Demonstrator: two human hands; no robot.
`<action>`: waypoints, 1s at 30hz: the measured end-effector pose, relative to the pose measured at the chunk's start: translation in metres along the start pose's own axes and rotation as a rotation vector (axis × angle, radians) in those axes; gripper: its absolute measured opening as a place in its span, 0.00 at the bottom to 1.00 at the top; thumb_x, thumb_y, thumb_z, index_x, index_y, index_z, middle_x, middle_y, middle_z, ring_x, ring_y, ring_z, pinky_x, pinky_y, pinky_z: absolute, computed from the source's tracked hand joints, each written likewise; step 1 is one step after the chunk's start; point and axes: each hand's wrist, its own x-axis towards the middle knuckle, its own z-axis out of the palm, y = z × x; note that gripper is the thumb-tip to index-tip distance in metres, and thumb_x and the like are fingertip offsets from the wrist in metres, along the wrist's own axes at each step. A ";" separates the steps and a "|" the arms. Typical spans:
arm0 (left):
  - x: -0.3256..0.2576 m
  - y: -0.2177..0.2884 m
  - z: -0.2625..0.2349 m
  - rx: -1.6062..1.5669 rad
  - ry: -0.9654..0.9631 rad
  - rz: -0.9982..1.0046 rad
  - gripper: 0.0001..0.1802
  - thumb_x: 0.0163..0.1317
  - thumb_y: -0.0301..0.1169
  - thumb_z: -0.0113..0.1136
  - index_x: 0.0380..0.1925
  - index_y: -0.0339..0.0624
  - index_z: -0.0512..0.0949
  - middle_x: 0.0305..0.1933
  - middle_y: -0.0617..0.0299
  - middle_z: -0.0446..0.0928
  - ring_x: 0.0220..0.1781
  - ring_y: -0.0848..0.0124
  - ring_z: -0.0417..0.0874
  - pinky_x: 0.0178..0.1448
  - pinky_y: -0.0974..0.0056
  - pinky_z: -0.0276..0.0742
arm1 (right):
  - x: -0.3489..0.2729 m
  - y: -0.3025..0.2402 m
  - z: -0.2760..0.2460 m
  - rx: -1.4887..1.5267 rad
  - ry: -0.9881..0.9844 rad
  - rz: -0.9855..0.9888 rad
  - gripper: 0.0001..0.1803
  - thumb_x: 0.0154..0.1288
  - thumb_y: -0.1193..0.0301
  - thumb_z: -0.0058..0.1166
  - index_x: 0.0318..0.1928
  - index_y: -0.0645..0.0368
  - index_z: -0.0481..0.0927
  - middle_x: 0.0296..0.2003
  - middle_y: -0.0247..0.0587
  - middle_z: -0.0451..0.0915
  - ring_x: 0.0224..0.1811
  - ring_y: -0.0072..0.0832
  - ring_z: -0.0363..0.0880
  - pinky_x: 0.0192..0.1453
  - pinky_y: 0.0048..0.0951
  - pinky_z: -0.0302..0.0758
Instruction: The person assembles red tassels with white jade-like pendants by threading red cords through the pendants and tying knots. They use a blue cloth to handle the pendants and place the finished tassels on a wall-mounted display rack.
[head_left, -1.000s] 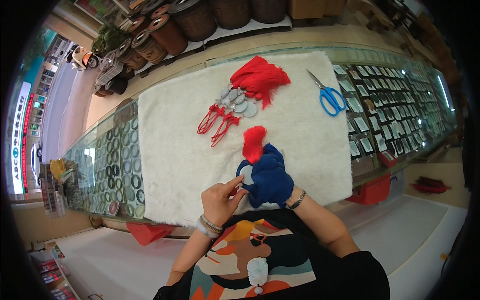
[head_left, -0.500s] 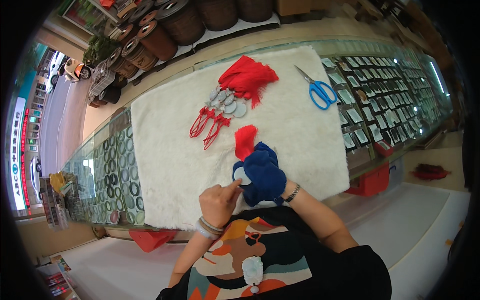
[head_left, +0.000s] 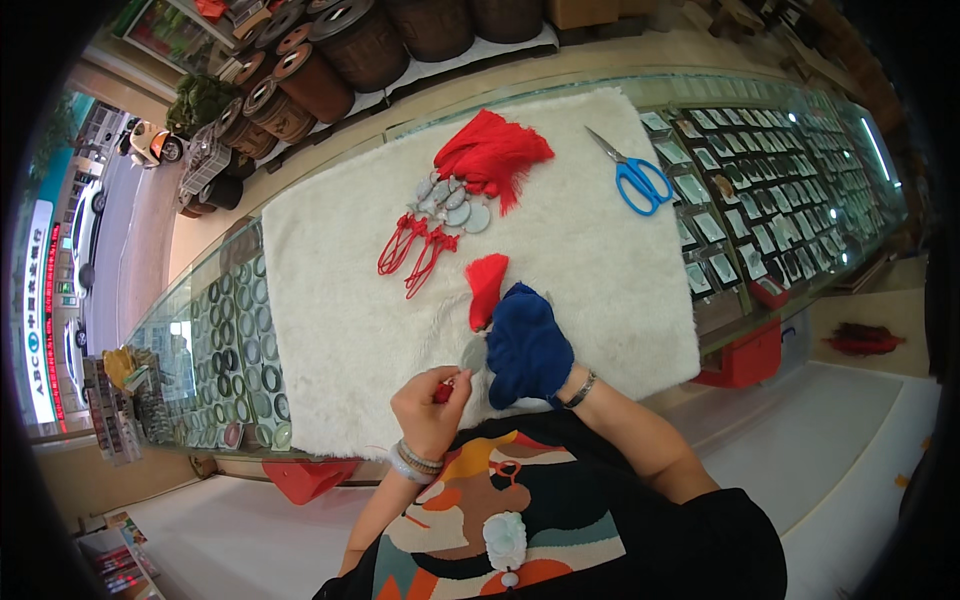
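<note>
My left hand (head_left: 430, 412) is closed in a pinch at the red cord end of a pale grey-green disc pendant (head_left: 473, 351). A red tassel (head_left: 486, 288) extends from the disc's far side, over the white fluffy mat (head_left: 350, 330). My right hand (head_left: 574, 386) is wrapped in a dark blue cloth (head_left: 528, 348), which hides its fingers; the cloth's left edge is against the disc. Farther off lies a bunch of similar pendants (head_left: 450, 205) with red loops (head_left: 405, 243) and red tassels (head_left: 492, 150). Blue-handled scissors (head_left: 640, 185) rest open at the far right.
Under the mat is a glass display counter, with rows of bangles (head_left: 243, 345) at left and trays of small pieces (head_left: 750, 205) at right. Red stools (head_left: 745, 355) stand below its near edge. Dark barrels (head_left: 360, 45) line the far side; a street shows at left.
My left hand has drawn back from the disc's face and now pinches its cord end. The blue cloth has moved off the disc's face to its right side. The tassel has shifted slightly.
</note>
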 end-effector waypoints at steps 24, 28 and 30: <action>-0.006 -0.005 0.003 -0.738 -0.358 -0.665 0.04 0.67 0.27 0.55 0.36 0.39 0.77 0.28 0.68 0.79 0.23 0.85 0.66 0.27 0.77 0.59 | -0.006 -0.031 0.013 0.237 -0.108 0.079 0.06 0.61 0.69 0.58 0.34 0.56 0.76 0.29 0.36 0.76 0.31 0.25 0.75 0.33 0.28 0.71; -0.005 -0.007 -0.007 -0.706 -0.467 -0.708 0.06 0.66 0.29 0.56 0.35 0.38 0.78 0.29 0.66 0.81 0.26 0.84 0.71 0.29 0.78 0.62 | 0.006 -0.033 -0.005 0.288 -0.131 -0.081 0.05 0.52 0.73 0.62 0.27 0.56 0.78 0.22 0.34 0.77 0.26 0.20 0.75 0.27 0.26 0.69; -0.001 -0.008 -0.011 -0.712 -0.600 -0.721 0.07 0.65 0.30 0.57 0.35 0.38 0.78 0.29 0.65 0.81 0.27 0.84 0.72 0.28 0.78 0.63 | 0.007 -0.032 -0.004 0.726 -0.451 0.070 0.05 0.49 0.77 0.61 0.21 0.56 0.78 0.19 0.32 0.78 0.24 0.21 0.76 0.27 0.26 0.71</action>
